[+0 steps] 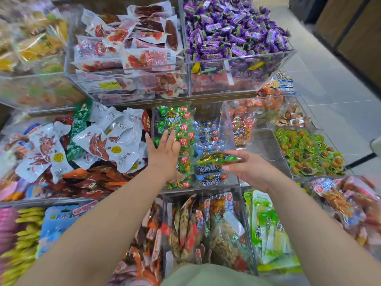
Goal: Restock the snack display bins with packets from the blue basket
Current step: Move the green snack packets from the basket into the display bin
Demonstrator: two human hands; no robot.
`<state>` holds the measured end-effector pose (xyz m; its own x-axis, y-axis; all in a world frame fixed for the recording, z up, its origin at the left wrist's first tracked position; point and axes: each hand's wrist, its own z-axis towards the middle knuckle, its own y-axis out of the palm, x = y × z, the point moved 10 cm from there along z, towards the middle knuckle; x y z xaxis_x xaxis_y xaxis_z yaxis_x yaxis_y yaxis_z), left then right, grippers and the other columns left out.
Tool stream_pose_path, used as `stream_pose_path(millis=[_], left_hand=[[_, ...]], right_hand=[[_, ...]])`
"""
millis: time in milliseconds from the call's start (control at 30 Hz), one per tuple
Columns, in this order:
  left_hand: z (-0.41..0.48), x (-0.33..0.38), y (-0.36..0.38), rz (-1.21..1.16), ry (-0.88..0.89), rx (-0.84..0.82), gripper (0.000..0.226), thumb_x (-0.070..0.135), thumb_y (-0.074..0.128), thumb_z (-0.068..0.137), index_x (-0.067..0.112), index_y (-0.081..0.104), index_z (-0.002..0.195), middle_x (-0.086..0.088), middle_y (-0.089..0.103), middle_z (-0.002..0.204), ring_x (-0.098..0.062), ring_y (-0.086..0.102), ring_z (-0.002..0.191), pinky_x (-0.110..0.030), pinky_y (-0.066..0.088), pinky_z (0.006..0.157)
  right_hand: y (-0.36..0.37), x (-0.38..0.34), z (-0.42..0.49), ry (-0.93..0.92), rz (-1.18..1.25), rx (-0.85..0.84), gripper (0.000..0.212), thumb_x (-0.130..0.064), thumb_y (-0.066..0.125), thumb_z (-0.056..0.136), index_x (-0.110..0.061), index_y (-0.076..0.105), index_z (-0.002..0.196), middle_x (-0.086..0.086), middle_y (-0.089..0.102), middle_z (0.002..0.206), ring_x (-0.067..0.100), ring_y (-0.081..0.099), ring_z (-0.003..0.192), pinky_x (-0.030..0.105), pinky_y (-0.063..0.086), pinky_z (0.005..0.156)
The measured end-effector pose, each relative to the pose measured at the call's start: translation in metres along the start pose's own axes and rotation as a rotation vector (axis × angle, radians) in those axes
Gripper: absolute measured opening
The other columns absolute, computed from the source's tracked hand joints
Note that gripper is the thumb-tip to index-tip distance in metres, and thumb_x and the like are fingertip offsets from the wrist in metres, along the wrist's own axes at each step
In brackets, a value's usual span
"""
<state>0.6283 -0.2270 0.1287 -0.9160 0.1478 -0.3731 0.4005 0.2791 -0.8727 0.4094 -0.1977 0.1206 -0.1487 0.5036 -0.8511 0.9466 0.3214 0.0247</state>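
My left hand (164,153) lies flat with fingers spread on a row of green packets (181,129) standing in a clear acrylic bin (226,120) on the middle shelf. My right hand (245,166) holds a green and gold packet (218,158) sideways over the blue packets (208,139) in the right half of the same bin. The blue basket is not in view.
Clear bins surround this one: white and red meat packets (107,139) to the left, purple candies (235,27) above, green round snacks (305,149) to the right, mixed bags (206,228) below. A tiled floor aisle (329,83) runs along the right.
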Motion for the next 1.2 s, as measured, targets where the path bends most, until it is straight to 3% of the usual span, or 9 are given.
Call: stream_pose_path(millis=[167,300,467,633,800,933,1033,1100,1200], left_hand=[[-0.003,0.006,0.008,-0.018,0.098,-0.105,0.123,0.085,0.060,0.056,0.014,0.014,0.144,-0.015,-0.031,0.154,-0.038,-0.030,0.140,-0.077,-0.008,0.101],[-0.002,0.000,0.004,-0.058,0.187,-0.108,0.114,0.067,0.074,0.062,0.014,0.016,0.145,-0.013,-0.029,0.156,-0.033,-0.026,0.143,-0.073,-0.007,0.105],[0.004,-0.018,-0.012,-0.112,0.256,-0.011,0.101,0.068,0.069,0.067,0.013,0.027,0.140,-0.002,-0.014,0.161,-0.020,-0.009,0.149,-0.069,-0.007,0.107],[0.001,-0.017,-0.016,-0.075,0.308,0.024,0.090,0.063,0.069,0.071,0.010,0.030,0.132,-0.006,-0.007,0.162,-0.023,-0.001,0.149,-0.066,-0.006,0.110],[0.003,-0.021,-0.021,0.018,0.404,-0.130,0.097,0.033,0.079,0.073,0.014,0.016,0.145,-0.004,-0.013,0.160,-0.022,-0.001,0.149,-0.059,0.006,0.115],[-0.007,-0.035,-0.021,-0.389,0.345,-0.399,0.128,0.017,0.085,0.062,0.029,-0.007,0.149,-0.007,0.005,0.158,-0.034,0.040,0.129,-0.046,0.041,0.101],[-0.016,-0.018,-0.018,-0.256,0.321,-0.217,0.145,0.051,0.085,0.058,0.022,-0.027,0.146,-0.006,-0.020,0.159,-0.027,-0.013,0.147,-0.055,-0.003,0.116],[-0.021,-0.001,-0.017,-0.192,0.275,-0.062,0.140,0.059,0.077,0.065,0.015,-0.028,0.146,-0.012,-0.024,0.158,-0.028,-0.022,0.145,-0.053,-0.011,0.114],[-0.022,0.009,-0.009,-0.254,0.203,-0.048,0.130,0.059,0.069,0.073,0.011,-0.028,0.146,-0.015,-0.025,0.157,-0.031,-0.023,0.145,-0.054,-0.009,0.115]], right_hand=[[-0.012,-0.004,-0.002,-0.044,-0.061,0.224,0.035,-0.038,0.080,0.069,-0.020,0.069,0.097,-0.010,0.061,0.052,0.003,0.055,0.045,0.015,0.045,0.048],[-0.014,-0.004,-0.008,-0.060,-0.135,0.311,0.031,-0.054,0.073,0.072,-0.027,0.071,0.086,-0.019,0.046,0.040,-0.001,0.041,0.039,0.016,0.032,0.046],[0.002,-0.012,-0.012,-0.095,-0.144,0.357,0.021,-0.057,0.069,0.073,-0.036,0.067,0.074,-0.029,0.060,0.058,-0.005,0.052,0.059,0.019,0.038,0.059],[0.053,-0.006,-0.002,-0.086,-0.250,0.188,0.025,-0.053,0.066,0.079,-0.029,0.069,0.078,-0.023,0.062,0.057,-0.009,0.053,0.049,0.011,0.041,0.050],[0.089,0.011,0.013,-0.044,-0.330,0.235,0.040,-0.049,0.062,0.085,-0.010,0.062,0.076,0.002,0.063,0.066,0.021,0.067,0.070,0.029,0.051,0.068],[0.099,0.012,0.021,-0.039,-0.313,0.261,0.046,-0.050,0.064,0.083,-0.004,0.063,0.080,0.007,0.069,0.072,0.021,0.070,0.073,0.038,0.056,0.079],[0.103,0.017,0.028,-0.003,-0.235,0.207,0.038,-0.043,0.072,0.079,-0.008,0.058,0.084,0.005,0.064,0.072,0.012,0.066,0.062,0.031,0.059,0.069],[0.101,0.018,0.028,0.039,-0.233,0.130,0.044,-0.036,0.078,0.074,-0.016,0.049,0.101,0.000,0.057,0.085,0.009,0.062,0.069,0.021,0.054,0.056],[0.080,0.012,0.032,0.022,-0.391,0.115,0.097,-0.041,0.081,0.068,-0.023,0.023,0.144,0.004,0.042,0.130,0.019,0.050,0.116,0.032,0.049,0.091]])
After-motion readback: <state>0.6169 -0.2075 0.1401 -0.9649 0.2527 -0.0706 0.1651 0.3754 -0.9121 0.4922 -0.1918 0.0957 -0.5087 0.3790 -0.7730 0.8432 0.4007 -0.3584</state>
